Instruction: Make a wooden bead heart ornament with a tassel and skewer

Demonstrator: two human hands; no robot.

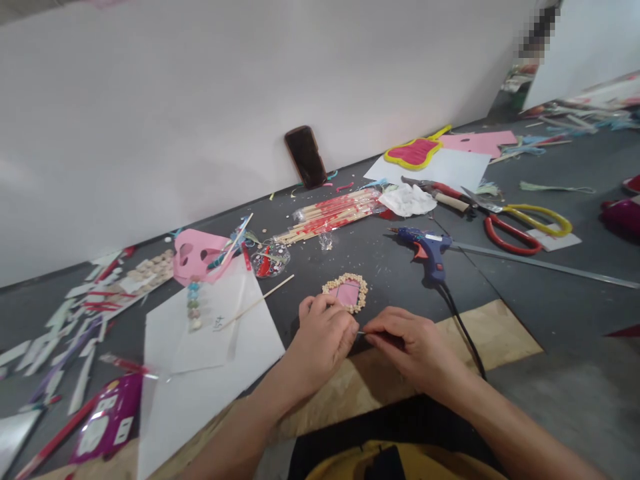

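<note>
My left hand (327, 327) is closed, fingers curled, at the lower edge of a small heart-shaped piece (357, 309) with a pink middle and a rim of pale wooden beads. Just right of it, my right hand (413, 339) is closed in a pinch. A thin, pale, stick-like piece (361, 333) shows between the fingertips of both hands; its ends are hidden by the fingers. The beaded heart lies on the dark table, partly covered by my left fingers. To the right rests a blue glue gun (425, 250) with a clear glue stick (540, 262) in its back.
White paper sheets (200, 393) and a pink cutout (190, 257) lie left. Bundled wooden sticks (330, 217), a phone (306, 157) against the wall, pliers (443, 190) and scissors (515, 220) sit farther back. The glue gun's black cord (463, 327) runs toward the front edge.
</note>
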